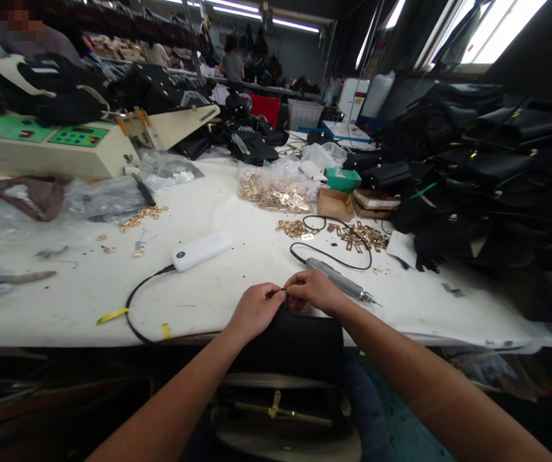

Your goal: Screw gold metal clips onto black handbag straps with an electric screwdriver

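Note:
A black handbag (299,346) rests in my lap against the table's front edge, its mouth gaping toward me. Inside the bag a gold zipper (274,405) shows against a pale lining. At the bag's far end, my left hand (256,309) and my right hand (315,292) meet with fingertips pinched. Between them is a small dark tab (286,296) that seems to belong to the bag; whatever else sits between the fingertips is hidden. Just beyond my right hand lies a grey electric screwdriver (338,279) with a thin bit and a black cord.
A white power bank (201,251) with a cable lies left of my hands. Gold hardware pieces (359,237) are heaped beyond the screwdriver, near a small cardboard box (334,205). Black bags (497,167) pile up on the right. A green-topped machine (54,147) stands on the left.

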`<state>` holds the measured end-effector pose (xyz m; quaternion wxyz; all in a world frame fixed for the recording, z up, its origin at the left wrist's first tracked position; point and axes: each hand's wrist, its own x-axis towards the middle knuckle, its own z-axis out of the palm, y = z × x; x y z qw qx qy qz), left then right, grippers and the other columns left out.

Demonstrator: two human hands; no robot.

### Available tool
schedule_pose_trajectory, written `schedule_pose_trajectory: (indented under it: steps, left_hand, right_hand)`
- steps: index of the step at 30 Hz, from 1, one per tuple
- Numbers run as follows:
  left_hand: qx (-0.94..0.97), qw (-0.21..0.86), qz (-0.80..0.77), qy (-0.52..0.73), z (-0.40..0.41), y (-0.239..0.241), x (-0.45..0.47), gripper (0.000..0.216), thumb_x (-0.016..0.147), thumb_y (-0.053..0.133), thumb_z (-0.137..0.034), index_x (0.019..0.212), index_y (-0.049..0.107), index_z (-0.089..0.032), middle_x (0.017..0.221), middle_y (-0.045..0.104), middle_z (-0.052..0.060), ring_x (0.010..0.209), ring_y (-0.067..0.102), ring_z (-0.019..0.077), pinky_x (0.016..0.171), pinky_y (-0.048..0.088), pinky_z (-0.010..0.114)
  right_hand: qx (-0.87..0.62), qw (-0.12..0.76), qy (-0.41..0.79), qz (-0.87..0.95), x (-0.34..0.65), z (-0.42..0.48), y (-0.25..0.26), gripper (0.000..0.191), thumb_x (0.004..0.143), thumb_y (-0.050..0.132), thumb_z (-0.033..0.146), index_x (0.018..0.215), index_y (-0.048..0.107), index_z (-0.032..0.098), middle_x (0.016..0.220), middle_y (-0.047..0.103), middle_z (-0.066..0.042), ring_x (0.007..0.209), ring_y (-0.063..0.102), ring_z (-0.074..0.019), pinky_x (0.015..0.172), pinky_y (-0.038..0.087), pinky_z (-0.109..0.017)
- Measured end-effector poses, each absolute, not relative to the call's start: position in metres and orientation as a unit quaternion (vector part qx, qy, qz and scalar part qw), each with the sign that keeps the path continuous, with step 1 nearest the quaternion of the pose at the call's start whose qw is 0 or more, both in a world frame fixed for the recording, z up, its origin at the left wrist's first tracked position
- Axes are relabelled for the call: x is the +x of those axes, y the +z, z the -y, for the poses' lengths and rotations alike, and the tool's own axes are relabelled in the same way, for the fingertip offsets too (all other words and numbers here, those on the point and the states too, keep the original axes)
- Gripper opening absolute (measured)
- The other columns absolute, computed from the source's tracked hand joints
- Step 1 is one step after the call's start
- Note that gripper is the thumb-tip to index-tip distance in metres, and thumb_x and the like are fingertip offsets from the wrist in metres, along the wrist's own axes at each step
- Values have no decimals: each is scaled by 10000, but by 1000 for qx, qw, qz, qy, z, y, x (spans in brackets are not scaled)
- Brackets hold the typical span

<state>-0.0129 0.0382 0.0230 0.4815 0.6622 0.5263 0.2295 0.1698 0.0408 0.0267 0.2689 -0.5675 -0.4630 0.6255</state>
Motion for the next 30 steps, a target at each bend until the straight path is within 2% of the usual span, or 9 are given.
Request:
schedule_pose_trajectory:
  steps: [2,5,9,12,16,24,30]
  left_hand:
    - [696,443,-527,204,-32,31,-20,300,872,592,-425,1048,744,-235,878,750,12,768,646,196,707,428,305]
    - [762,326,-535,163,-16,42,-34,468,892,629,-419,1335,594,-270,1030,754,1,822,666,202,760,448,332]
    - [855,140,-467,176,6,47,-41,299,954,594,-324,1246,640,-278,1115,728,23,978,646,230,854,436,388]
    - [899,52,-410,147,13,44,-34,238,1000,507,-268,1157,687,-270,1059,725,35,947,624,235,796,412,412]
    - [908,30,-409,81,9,39,-20,213,993,514,-251,1032,723,-254,901,702,39,893,602,247,728,385,421]
    - [907,61,-411,65,-4,33,-10,258,997,487,-262,951,740,-250,976,698,61,934,583,250,714,407,397]
    - [907,86,-407,63,-2,38,-11,215,980,534,-308,1035,735,-255,1041,700,68,1007,576,262,742,438,397]
  right_hand:
    - [-568,267,633,453,171,-42,29,98,785,598,107,808,691,129,579,701,-22,518,672,-140,529,549,-215]
    - [-561,269,639,453,173,-43,37,101,784,592,92,796,684,130,569,694,-19,506,665,-137,521,545,-213]
    - [-555,263,623,486,176,-46,45,99,788,596,104,803,689,131,586,706,-27,528,675,-135,518,535,-196]
    - [-573,235,586,522,175,-48,41,111,760,602,97,793,696,147,593,707,-14,555,689,-141,507,526,-185]
    - [-608,176,530,565,171,-52,26,136,723,596,86,758,700,167,555,684,6,551,682,-150,514,533,-195]
    - [-636,155,455,604,173,-49,19,160,753,612,154,791,764,188,591,703,-16,576,667,-165,530,482,-218]
    - [-651,142,349,659,173,-46,24,148,754,659,203,799,800,218,857,777,-46,835,681,-210,731,474,-267]
